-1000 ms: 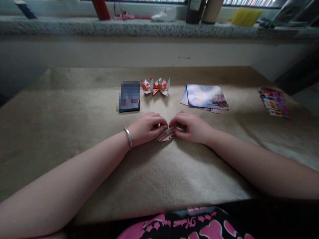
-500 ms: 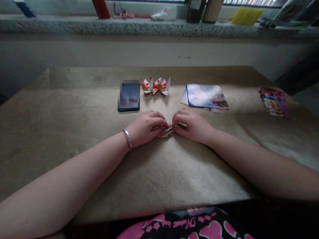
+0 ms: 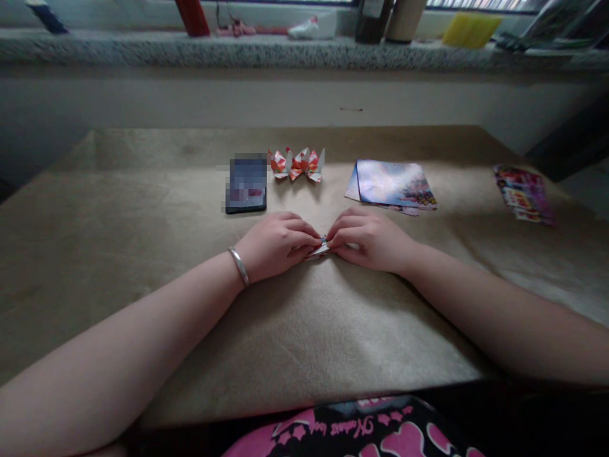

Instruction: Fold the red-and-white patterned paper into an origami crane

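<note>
Folded paper [image 3: 320, 249] pinched flat on the table [image 3: 143, 216] between both closed hands, left [image 3: 273, 247] and right [image 3: 373, 241]

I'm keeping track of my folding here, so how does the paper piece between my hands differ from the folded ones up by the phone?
The paper piece is pinched between the left hand and right hand, lying low and mostly hidden; the folded figures stand untouched beside the phone, points upright. It is a single piece; they form a row. Both show red-and-white patterned paper.
</note>
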Tool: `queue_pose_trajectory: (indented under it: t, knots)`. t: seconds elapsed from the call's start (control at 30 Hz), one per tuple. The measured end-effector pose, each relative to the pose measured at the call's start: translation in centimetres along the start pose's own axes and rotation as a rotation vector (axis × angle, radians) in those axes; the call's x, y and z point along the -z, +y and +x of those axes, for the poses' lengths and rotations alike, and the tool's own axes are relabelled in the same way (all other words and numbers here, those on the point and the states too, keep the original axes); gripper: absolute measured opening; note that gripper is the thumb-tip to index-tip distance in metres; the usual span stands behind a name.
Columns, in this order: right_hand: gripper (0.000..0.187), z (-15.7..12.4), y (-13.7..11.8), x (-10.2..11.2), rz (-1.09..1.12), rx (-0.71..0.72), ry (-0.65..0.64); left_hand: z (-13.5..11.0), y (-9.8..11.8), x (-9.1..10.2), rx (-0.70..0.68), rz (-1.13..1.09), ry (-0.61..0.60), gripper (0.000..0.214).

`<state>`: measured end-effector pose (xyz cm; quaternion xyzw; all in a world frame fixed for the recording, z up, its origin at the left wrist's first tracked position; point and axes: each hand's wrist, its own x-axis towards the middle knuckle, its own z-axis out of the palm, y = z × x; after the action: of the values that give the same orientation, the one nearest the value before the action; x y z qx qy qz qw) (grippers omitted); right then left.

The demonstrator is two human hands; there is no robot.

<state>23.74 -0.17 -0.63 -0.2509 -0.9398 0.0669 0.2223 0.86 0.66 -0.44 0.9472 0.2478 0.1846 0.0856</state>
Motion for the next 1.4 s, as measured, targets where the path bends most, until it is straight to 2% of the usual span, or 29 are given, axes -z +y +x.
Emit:
queue_pose_trajectory:
  t: [0.13,0.37,0.7,1.03,1.4]
  knots:
    - [0.017,0.0,0.0,0.1,-0.048,0.023,-0.038,0.0,0.0,0.0,0.004,0.011,-0.010,0.023]
    - [0.019,0.1,-0.4,0.1,-0.173,0.027,-0.047,-0.1,-0.8,-0.2,0.009,-0.110,-0.024,0.022]
    - [0.020,-0.1,-0.6,-0.3,-0.196,-0.002,-0.039,-0.2,-1.1,0.9,-0.028,-0.157,-0.165,0.030]
    - [0.020,0.0,-0.6,-0.3,-0.184,0.002,-0.025,-0.4,0.0,0.4,-0.027,0.014,-0.084,0.026]
    - [0.023,0.0,-1.4,-0.3,-0.325,-0.026,-0.063,-0.4,-0.2,1.1,-0.053,-0.032,-0.157,0.041]
